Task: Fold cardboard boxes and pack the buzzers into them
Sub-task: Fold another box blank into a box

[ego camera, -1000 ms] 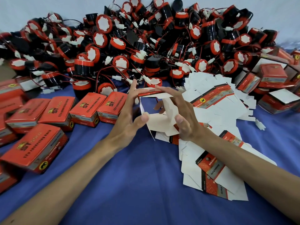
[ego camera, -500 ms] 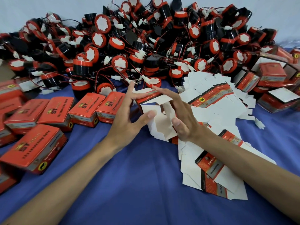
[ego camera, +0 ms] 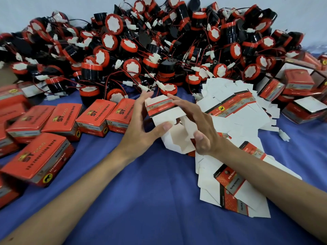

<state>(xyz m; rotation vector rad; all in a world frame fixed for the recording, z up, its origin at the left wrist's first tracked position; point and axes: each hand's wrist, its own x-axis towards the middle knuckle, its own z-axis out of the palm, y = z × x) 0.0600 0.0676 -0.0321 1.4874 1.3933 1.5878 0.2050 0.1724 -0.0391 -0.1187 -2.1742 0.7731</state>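
Half-erected red-and-white cardboard box (ego camera: 161, 107) is mid blue cloth (ego camera: 159, 191), touching the loose stack of flat white carton blanks (ego camera: 247, 117). Left hand (ego camera: 141, 128) clamps its left side, thumb on the white flap. Right hand (ego camera: 200, 128) spans the top panel, thumb below. Likely light, springy, easily creased, so grip panel edges near the scores, not flap tips. Black-and-red round buzzers (ego camera: 130, 45) are heaped along the far edge.
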